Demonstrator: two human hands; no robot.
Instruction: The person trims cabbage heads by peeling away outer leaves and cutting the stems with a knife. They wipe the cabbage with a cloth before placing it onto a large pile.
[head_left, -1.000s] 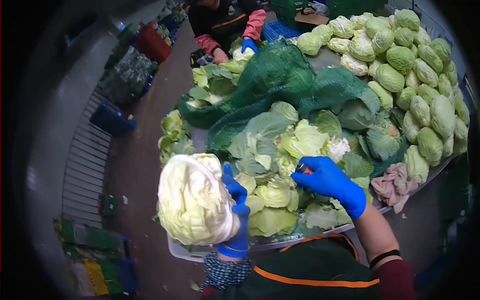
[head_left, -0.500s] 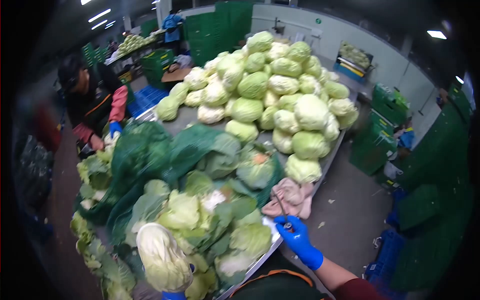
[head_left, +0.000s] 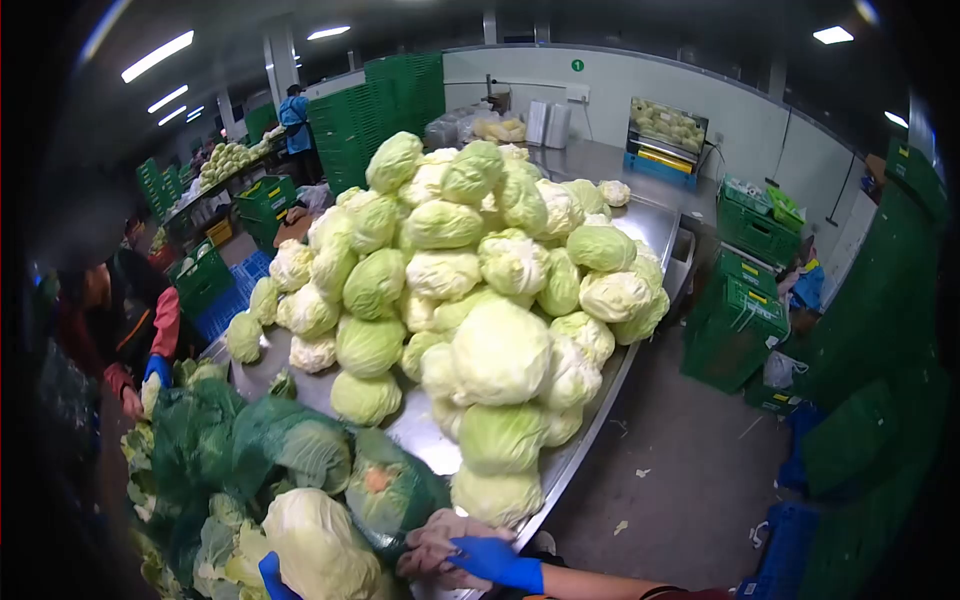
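Observation:
At the bottom of the view, my left hand (head_left: 275, 578) is closed around the side of a large pale cabbage (head_left: 320, 550), raised in front of the green netting. My right hand (head_left: 492, 562) is on a crumpled pink cloth (head_left: 440, 540) at the table's near edge, its fingers apparently closed on the fabric. Folds of cloth partly hide the fingertips, and no knife is visible. Just beyond the cloth, leafy untrimmed cabbages (head_left: 385, 490) lie in the green mesh net (head_left: 270, 445).
A tall pile of trimmed cabbages (head_left: 470, 290) covers much of the metal table (head_left: 412, 425). A co-worker (head_left: 130, 310) with a blue glove handles leaves at left. Green crates (head_left: 735, 320) stand on the floor at right, and a second person (head_left: 295, 120) is far back.
My right hand has gone from holding a thin-bladed knife beside the cloth to resting on the cloth; the knife is out of sight. The view has tilted up, and the cabbage stays in my left hand.

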